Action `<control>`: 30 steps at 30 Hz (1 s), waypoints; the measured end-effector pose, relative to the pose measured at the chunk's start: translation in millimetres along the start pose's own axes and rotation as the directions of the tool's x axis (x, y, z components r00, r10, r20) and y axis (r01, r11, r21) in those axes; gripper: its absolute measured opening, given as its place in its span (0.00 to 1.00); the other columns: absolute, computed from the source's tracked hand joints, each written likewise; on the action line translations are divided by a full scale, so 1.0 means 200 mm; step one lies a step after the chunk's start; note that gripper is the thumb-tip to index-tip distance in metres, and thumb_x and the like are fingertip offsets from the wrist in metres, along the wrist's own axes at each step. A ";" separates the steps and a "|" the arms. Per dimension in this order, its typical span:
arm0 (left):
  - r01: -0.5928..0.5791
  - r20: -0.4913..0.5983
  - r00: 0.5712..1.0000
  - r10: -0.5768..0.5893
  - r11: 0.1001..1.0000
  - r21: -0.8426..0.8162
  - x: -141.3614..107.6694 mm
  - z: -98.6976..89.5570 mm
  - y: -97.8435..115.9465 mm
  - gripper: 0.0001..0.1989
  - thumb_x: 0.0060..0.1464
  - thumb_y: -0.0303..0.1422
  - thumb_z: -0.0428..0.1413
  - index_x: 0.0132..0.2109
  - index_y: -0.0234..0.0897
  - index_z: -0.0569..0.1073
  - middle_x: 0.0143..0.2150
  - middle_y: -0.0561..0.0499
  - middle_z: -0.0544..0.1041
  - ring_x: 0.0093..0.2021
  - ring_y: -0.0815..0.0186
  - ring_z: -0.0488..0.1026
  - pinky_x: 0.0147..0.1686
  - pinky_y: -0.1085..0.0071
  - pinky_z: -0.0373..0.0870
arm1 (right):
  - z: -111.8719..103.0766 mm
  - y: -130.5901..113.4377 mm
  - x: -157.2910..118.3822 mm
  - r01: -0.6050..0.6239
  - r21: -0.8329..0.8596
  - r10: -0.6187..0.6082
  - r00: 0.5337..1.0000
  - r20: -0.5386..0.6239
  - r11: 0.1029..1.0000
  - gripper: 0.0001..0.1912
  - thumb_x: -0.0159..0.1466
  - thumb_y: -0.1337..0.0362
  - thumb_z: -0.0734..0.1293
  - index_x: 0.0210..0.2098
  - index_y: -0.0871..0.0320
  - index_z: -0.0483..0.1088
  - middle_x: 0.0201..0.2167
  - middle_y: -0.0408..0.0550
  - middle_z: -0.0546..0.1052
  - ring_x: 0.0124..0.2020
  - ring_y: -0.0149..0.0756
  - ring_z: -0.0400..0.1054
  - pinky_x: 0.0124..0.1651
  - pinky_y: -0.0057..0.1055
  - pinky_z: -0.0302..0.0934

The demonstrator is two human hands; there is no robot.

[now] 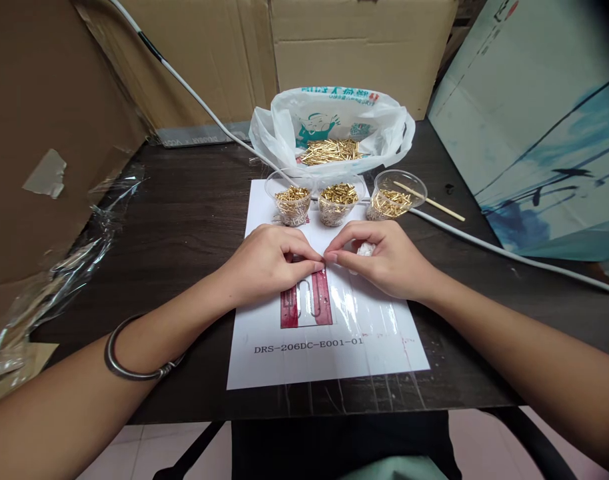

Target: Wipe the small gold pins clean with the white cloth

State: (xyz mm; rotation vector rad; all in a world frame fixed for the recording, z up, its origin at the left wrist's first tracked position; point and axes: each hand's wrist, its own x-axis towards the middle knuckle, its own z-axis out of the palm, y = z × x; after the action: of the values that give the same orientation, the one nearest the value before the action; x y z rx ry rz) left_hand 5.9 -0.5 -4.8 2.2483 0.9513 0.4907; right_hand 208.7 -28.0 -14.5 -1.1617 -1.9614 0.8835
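Note:
My left hand [277, 262] pinches thumb and forefinger together over the top of the red printed picture [323, 300] on the white sheet [304, 368]. Whatever lies between those fingertips is too small to make out. Close beside it, my right hand [384, 257] is also in a pinch, its fingertips nearly meeting the left ones; a crumpled white piece [366, 249] is tucked in its curled fingers. Just beyond the hands stand clear cups of small golden parts: a left cup [292, 212], a middle cup [337, 211] and a right cup [388, 208].
Behind the cups sits a white plastic bag [279, 133] with golden pins [330, 151]. A white cable [484, 244] crosses the dark table [184, 200]. A thin wooden stick [439, 206] lies at the right cup. Cardboard [359, 60] walls the back; crinkled clear film [79, 267] is at left.

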 end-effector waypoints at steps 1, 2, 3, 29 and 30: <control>0.004 0.001 1.000 -0.004 1.000 0.000 0.00 0.00 0.00 0.06 0.52 0.31 0.58 0.34 0.40 0.81 0.31 0.51 0.78 0.31 0.68 0.72 0.32 0.72 0.66 | 0.00 0.00 0.00 0.001 -0.001 -0.001 1.000 0.004 1.000 0.05 0.59 0.65 0.68 0.30 0.58 0.77 0.29 0.42 0.78 0.31 0.30 0.69 0.37 0.28 0.60; 0.007 0.003 1.000 -0.007 1.000 0.000 0.00 0.00 0.00 0.06 0.51 0.31 0.58 0.33 0.39 0.81 0.31 0.51 0.78 0.31 0.68 0.72 0.32 0.72 0.66 | 0.00 0.00 0.00 0.000 -0.002 0.000 1.000 0.014 1.000 0.05 0.59 0.65 0.68 0.30 0.58 0.77 0.29 0.43 0.78 0.31 0.30 0.70 0.37 0.28 0.60; 0.008 0.005 1.000 -0.008 1.000 0.000 0.00 0.00 0.00 0.06 0.51 0.31 0.58 0.33 0.39 0.81 0.31 0.51 0.78 0.31 0.68 0.72 0.32 0.72 0.66 | 0.00 0.00 0.00 -0.003 -0.003 0.003 1.000 0.022 1.000 0.05 0.59 0.65 0.68 0.30 0.58 0.77 0.29 0.43 0.78 0.32 0.30 0.70 0.37 0.28 0.60; 0.037 -0.032 0.999 -0.035 0.997 0.060 0.00 0.01 0.01 0.05 0.49 0.33 0.60 0.32 0.38 0.81 0.30 0.53 0.78 0.31 0.69 0.71 0.32 0.72 0.63 | 0.02 0.00 0.00 -0.032 -0.033 0.033 0.999 0.023 0.999 0.06 0.59 0.63 0.68 0.30 0.59 0.76 0.29 0.42 0.78 0.31 0.28 0.69 0.35 0.26 0.59; 0.036 -0.032 0.999 -0.034 0.997 0.062 0.00 0.01 0.01 0.05 0.50 0.33 0.60 0.32 0.38 0.81 0.30 0.53 0.78 0.31 0.69 0.71 0.32 0.72 0.63 | 0.02 0.00 0.00 -0.033 -0.033 0.033 0.999 0.020 0.999 0.06 0.59 0.63 0.68 0.30 0.59 0.76 0.29 0.42 0.78 0.31 0.28 0.69 0.35 0.26 0.59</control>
State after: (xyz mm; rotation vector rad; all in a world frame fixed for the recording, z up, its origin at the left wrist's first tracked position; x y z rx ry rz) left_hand 8.2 -2.2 -5.7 2.2816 1.0334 0.4881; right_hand 206.1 -28.5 -16.8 -1.2113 -1.9854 0.8863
